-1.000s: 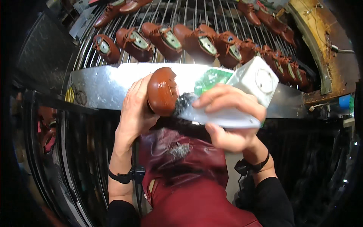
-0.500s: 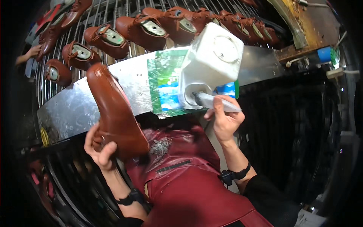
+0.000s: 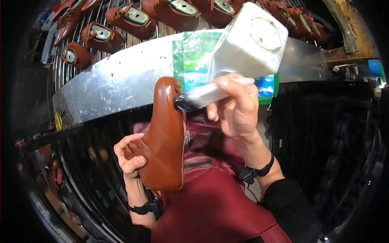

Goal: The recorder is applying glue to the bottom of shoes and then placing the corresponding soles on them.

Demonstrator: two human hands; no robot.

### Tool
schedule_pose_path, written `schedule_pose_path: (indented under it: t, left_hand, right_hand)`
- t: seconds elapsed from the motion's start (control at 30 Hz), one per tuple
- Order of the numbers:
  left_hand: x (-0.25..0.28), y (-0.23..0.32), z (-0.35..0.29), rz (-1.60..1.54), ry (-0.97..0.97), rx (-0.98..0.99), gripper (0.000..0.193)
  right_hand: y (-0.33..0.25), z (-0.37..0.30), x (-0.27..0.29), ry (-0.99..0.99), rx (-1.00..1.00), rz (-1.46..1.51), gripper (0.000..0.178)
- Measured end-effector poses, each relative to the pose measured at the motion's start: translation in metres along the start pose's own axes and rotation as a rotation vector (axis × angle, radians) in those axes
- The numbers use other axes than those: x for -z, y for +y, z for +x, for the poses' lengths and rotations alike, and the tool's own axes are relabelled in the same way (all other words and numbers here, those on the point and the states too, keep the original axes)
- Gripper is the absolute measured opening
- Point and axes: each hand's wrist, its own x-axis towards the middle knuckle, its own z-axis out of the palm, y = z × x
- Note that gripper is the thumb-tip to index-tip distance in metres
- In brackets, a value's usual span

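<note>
My left hand (image 3: pixel 131 160) is closed round the laced ankle opening of a brown leather shoe (image 3: pixel 164 141), held on its side with the toe pointing away from me. Between the thumb and fingers of my right hand (image 3: pixel 239 109) is a brush (image 3: pixel 212 94) with a pale, flat handle, slightly smeared by motion. Its dark wet bristles meet the side of the shoe near the toe, along the sole edge. Beyond the right hand stands a white plastic container (image 3: pixel 253 44), cut open at the near end; the hand hides much of that opening.
The container rests on a green and blue plastic sheet (image 3: pixel 190 60) on a metal ledge (image 3: pixel 121 77). Several brown shoes (image 3: pixel 133 20) stand on a rack of metal rods behind it. A maroon apron (image 3: pixel 206 198) covers my lap. Wooden boards (image 3: pixel 348 56) are at the far right.
My right hand has drawn the brush out of the container and leftward onto the shoe. The left hand has brought the shoe right and toward me. The view has shifted too.
</note>
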Motion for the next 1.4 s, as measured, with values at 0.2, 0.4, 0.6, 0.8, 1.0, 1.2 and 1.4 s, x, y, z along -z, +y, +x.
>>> schedule_pose_path:
  t: [0.2, 0.4, 0.6, 0.8, 1.0, 1.2, 1.4]
  left_hand:
    - [0.004, -0.008, 0.010, -0.087, -0.065, 0.012, 0.063]
    - [-0.002, -0.008, 0.021, -0.169, -0.030, 0.024, 0.056]
    - [0.008, -0.005, 0.024, -0.164, -0.044, 0.001, 0.041]
    - [0.001, 0.005, 0.022, -0.133, 0.048, -0.032, 0.032]
    - [-0.013, 0.021, 0.024, -0.211, 0.113, 0.015, 0.034]
    - [-0.027, 0.023, 0.023, -0.684, -0.159, 0.033, 0.039]
    - [-0.066, 0.012, 0.026, 0.653, 0.112, -0.367, 0.058]
  right_hand:
    - [0.016, -0.050, 0.001, -0.143, 0.201, -0.278, 0.011]
    - [0.033, -0.100, 0.002, -0.346, 0.267, -0.519, 0.011]
    - [0.007, -0.118, -0.017, -0.610, 0.335, -0.702, 0.012]
    - [0.007, -0.104, -0.024, -0.469, 0.333, -0.762, 0.009]
    - [-0.013, -0.096, -0.039, -0.642, 0.499, -0.771, 0.012]
    - [-0.053, -0.072, -0.059, -0.758, 0.434, -0.855, 0.033]
    - [-0.067, -0.031, -0.070, -0.859, 0.460, -0.698, 0.037]
